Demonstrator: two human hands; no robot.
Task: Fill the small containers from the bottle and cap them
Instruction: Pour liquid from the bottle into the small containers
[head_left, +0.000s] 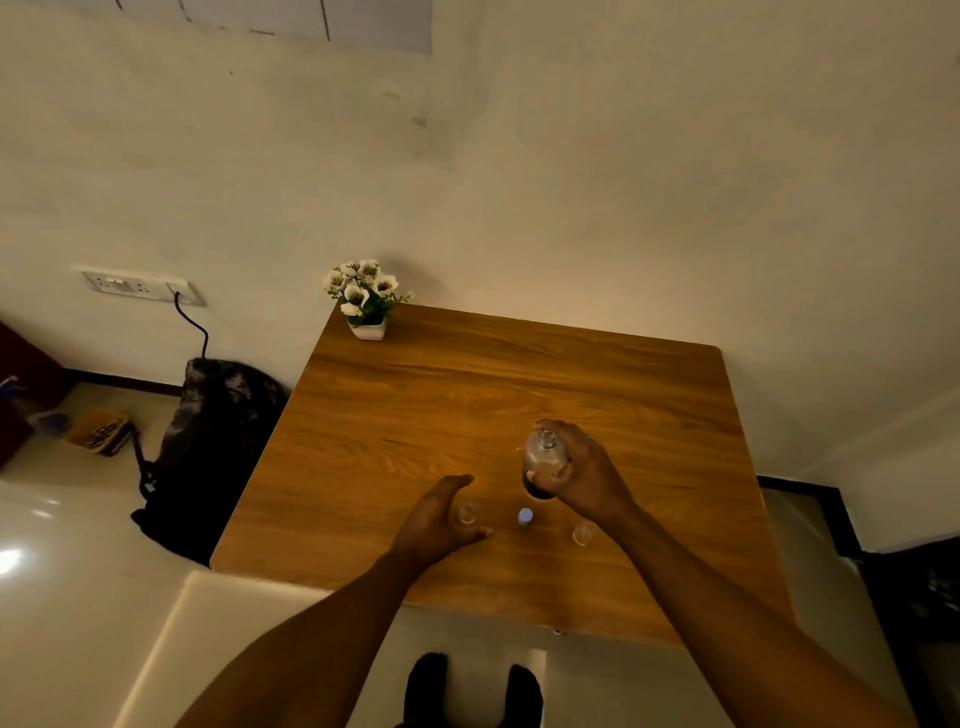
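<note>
On the wooden table (467, 395) my right hand (582, 475) grips a clear bottle (544, 460) with dark liquid at its bottom; the bottle stands upright with its mouth uncovered. My left hand (439, 522) curls around a small clear container (467, 513), thumb and fingers on either side; whether they touch it I cannot tell. A second small container with a pale blue cap (525, 516) stands between my hands. A third small clear container (584, 533), uncapped, sits below my right wrist.
A small white pot of white flowers (366, 301) stands at the table's far left corner. A dark backpack (208, 447) leans against the table's left side on the floor. My feet (470, 691) show below the near table edge.
</note>
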